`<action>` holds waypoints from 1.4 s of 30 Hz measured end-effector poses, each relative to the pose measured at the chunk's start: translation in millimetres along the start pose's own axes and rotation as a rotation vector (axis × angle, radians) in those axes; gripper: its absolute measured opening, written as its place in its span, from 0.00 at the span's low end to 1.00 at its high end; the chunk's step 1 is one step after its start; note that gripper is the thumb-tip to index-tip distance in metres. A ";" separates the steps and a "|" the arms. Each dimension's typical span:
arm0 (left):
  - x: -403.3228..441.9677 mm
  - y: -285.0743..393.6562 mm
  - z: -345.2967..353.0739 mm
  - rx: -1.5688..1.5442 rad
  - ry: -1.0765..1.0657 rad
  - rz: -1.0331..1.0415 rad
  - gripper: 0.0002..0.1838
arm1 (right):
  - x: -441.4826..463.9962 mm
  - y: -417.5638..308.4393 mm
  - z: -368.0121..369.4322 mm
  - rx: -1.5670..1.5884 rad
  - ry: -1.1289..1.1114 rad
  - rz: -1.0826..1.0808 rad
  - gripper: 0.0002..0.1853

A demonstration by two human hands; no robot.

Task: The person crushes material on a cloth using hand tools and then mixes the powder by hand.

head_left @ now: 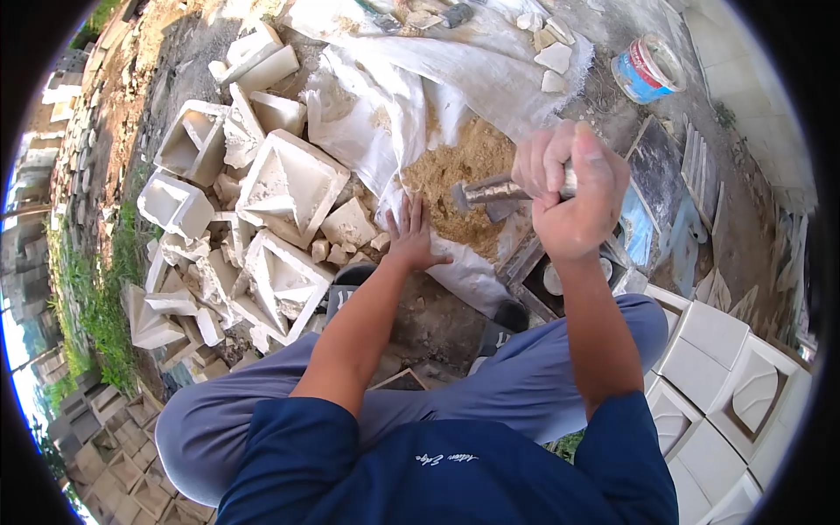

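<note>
My right hand (573, 188) is closed in a raised fist around a hammer (492, 189), its worn metal head pointing left over a mound of damp brown sand (459, 175). Part of the hammer is hidden by my fingers. A small grey piece (501, 211) shows just below the hammer; I cannot make out what it is. Fingers spread, my left hand (409, 236) presses flat on the edge of a white woven sheet (372, 105), left of the sand. The sand lies on this sheet in front of my feet.
Broken white cast blocks (293, 188) are heaped at left. A blue and red bucket (647, 70) stands at the back right. Pale patterned blocks (713, 332) line the right side. A dark frame (525, 271) sits by my right knee, and stone chips (553, 58) lie on the sheet.
</note>
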State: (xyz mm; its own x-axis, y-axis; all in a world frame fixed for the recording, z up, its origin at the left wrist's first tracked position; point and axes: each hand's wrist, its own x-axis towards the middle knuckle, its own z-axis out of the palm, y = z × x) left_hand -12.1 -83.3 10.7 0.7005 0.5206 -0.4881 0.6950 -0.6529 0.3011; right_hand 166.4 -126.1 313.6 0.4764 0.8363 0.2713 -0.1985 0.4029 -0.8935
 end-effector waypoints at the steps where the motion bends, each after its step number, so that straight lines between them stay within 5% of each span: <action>1: -0.2 0.2 1.3 -0.009 -0.002 -0.005 0.82 | 0.3 -2.3 0.9 -0.007 -0.004 -0.026 0.23; 4: -1.5 1.4 -5.2 -0.009 -0.005 0.003 0.82 | -8.1 67.6 -20.4 -0.122 -0.017 -0.034 0.23; 13: -3.4 2.6 -6.3 -0.074 -0.016 -0.016 0.80 | -4.8 9.5 -4.8 -0.009 0.084 -0.046 0.24; 16: -3.9 1.6 -7.8 -0.065 -0.009 -0.008 0.80 | -26.6 53.0 -10.8 -0.046 0.151 -0.072 0.25; 21: -0.7 -0.3 -4.5 -0.031 -0.039 -0.001 0.82 | -19.6 26.2 0.1 -0.092 0.170 0.010 0.24; 23: -6.7 1.4 -5.7 -0.053 -0.054 -0.013 0.81 | -24.2 5.1 8.1 -0.110 0.092 -0.122 0.24; 29: -4.5 5.2 -13.5 -0.047 -0.059 -0.017 0.82 | -31.1 46.1 -20.6 -0.049 0.131 -0.089 0.24; 37: -1.7 0.1 -4.4 -0.068 -0.017 -0.006 0.81 | -21.4 -6.1 -6.5 0.051 0.158 -0.060 0.25; 42: -3.5 3.9 -8.5 -0.035 -0.042 -0.009 0.82 | -20.9 47.8 -23.1 -0.095 0.203 -0.028 0.24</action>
State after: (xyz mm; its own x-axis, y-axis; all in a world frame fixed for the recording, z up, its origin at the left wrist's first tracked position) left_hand -10.5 -83.0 20.5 0.6874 0.5024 -0.5245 0.7070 -0.6281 0.3251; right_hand 166.7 -132.9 257.0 0.6452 0.7292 0.2278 -0.1052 0.3802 -0.9189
